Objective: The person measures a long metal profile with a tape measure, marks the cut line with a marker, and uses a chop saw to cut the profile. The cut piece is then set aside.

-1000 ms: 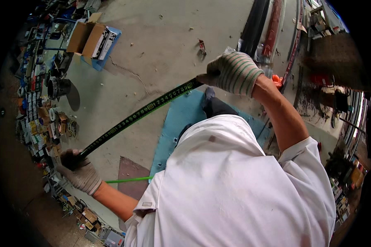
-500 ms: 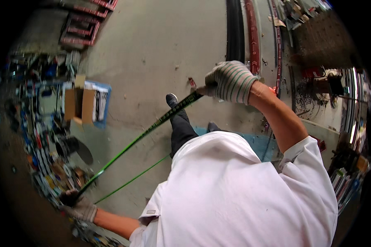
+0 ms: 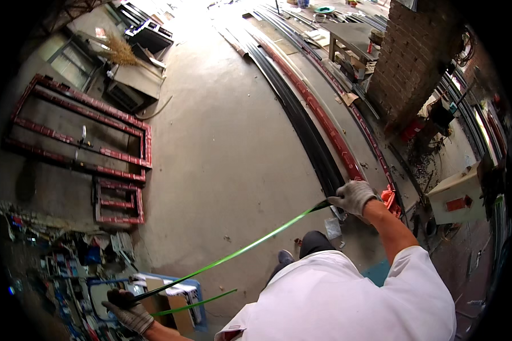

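A long, narrow green strip [image 3: 250,248] stretches at a slant in front of me, from low on the left to higher on the right. My right hand [image 3: 355,198], in a pale knit glove, is closed around its dark-looking upper end. At the lower left my left hand [image 3: 129,316], gloved too, grips the other part, with dark glove fingertips or something dark at the grip. From that hand a loose green tail [image 3: 202,303] sticks out to the right and ends in the air.
Black lengths of profile [image 3: 293,108] and a red-wrapped bar [image 3: 318,108] lie along the floor ahead. Red-wrapped frames [image 3: 148,142] rest on the left, above a cluttered bench [image 3: 57,267] and a cardboard box [image 3: 182,318]. A brick pillar [image 3: 415,57] and white box [image 3: 455,196] stand right.
The view has tilted up, showing more floor ahead. My right hand has shifted rightward and lower in the picture. The strip remains held between both hands, now at a flatter slant.
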Demonstrator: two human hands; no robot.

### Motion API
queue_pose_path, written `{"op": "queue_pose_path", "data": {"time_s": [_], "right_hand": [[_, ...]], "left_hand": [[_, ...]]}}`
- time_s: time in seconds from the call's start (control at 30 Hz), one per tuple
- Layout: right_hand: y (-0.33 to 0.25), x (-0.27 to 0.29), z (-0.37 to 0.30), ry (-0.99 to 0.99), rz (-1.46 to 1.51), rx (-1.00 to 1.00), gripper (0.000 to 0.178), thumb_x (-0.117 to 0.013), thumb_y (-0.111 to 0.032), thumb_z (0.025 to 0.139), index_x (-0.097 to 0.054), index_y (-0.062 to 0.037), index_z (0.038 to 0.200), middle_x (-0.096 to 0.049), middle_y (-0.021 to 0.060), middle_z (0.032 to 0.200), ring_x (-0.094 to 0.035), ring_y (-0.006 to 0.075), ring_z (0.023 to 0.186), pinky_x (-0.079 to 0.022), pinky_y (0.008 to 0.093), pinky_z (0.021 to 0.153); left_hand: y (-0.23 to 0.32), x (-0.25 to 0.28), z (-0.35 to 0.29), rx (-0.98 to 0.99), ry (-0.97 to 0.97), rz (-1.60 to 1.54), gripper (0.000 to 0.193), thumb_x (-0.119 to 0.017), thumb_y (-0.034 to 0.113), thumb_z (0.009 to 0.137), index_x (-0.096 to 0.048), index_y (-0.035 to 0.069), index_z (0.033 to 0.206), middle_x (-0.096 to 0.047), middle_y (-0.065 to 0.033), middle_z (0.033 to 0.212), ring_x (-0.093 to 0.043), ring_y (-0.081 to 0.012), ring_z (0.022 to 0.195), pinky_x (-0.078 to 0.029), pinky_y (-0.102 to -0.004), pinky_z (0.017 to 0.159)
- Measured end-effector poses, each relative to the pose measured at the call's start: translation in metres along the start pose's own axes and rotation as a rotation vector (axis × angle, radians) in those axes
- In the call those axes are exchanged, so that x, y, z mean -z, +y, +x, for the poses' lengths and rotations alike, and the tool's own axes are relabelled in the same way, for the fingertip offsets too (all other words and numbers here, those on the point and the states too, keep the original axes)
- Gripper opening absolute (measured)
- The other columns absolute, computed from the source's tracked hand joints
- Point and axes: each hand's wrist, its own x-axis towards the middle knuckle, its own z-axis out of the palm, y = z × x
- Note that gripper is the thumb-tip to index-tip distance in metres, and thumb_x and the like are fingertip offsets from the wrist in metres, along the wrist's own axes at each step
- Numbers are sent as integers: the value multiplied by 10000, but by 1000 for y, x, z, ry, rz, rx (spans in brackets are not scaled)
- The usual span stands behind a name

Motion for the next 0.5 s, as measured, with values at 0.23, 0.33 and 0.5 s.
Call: {"op": "queue_pose_path", "data": {"time_s": [0.23,0.33,0.5], "right_hand": [[31,-14,114,-37,115,-305,537,-543,-651,937,-806,-194,1039,-760,135,1025,-718,334,1001,-554,454,896],[31,-9,199,-69,176,-363,560,-548,-648,933,-800,-164,1058,-755,149,1053,-710,347,1026,-541,461,928],[-3,73,364,-147,210,-295,587,-530,-662,938,-802,-155,1053,-760,134,1043,-714,327,1027,-547,438,918]], "left_hand": [[-147,-74,184,114,164,89,405,-662,450,981,-714,53,1049,-760,-84,938,-713,-149,731,-614,-270,637],[-219,-122,228,90,155,311,503,-715,595,897,-708,98,976,-757,-48,894,-710,-133,748,-578,-246,624],[-309,-42,360,236,359,129,444,-701,562,919,-714,124,986,-747,-28,847,-678,-155,646,-583,-293,572]]}}
